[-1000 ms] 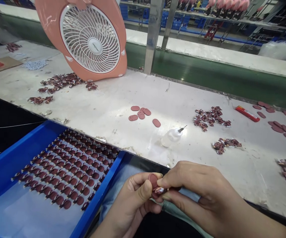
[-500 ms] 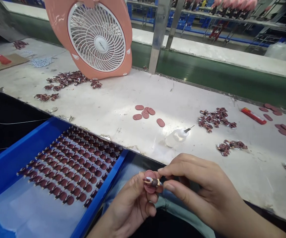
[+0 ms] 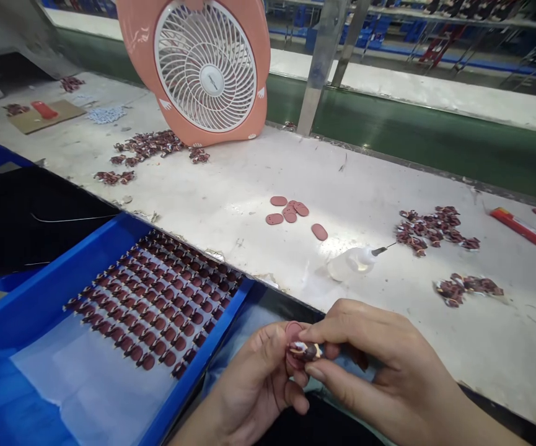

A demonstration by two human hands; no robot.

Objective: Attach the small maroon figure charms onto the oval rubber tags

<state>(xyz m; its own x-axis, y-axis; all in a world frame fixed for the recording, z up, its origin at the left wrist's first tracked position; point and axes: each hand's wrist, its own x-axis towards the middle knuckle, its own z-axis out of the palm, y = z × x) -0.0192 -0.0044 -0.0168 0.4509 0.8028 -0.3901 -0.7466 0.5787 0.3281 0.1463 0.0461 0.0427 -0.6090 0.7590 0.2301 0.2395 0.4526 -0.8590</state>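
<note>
In front of my lap, my left hand [image 3: 256, 378] is closed on a reddish-brown oval base [image 3: 294, 329], held between thumb and fingers. A small painted figurine [image 3: 307, 352], dark brown with white and yellow bits, lies across the base. The thumb and forefinger of my right hand [image 3: 379, 356] pinch the figurine's near end, and the fingertips partly hide it. Just beyond my hands, a clear needle-tipped bottle [image 3: 352, 263] lies on the white table [image 3: 249, 297]. Several loose oval bases [image 3: 290, 214] rest farther back.
A blue tray [image 3: 202, 365] at lower left holds rows of figurines on bases over a white sheet. Piles of figurines [image 3: 435, 230] lie on the right and others [image 3: 151, 145] by the orange fan [image 3: 193, 139]. A red tube-like item [image 3: 521, 227] is at far right.
My right thumb and forefinger have moved left onto the figurine, closing around it. The view has shifted, so the table and tray appear farther right.
</note>
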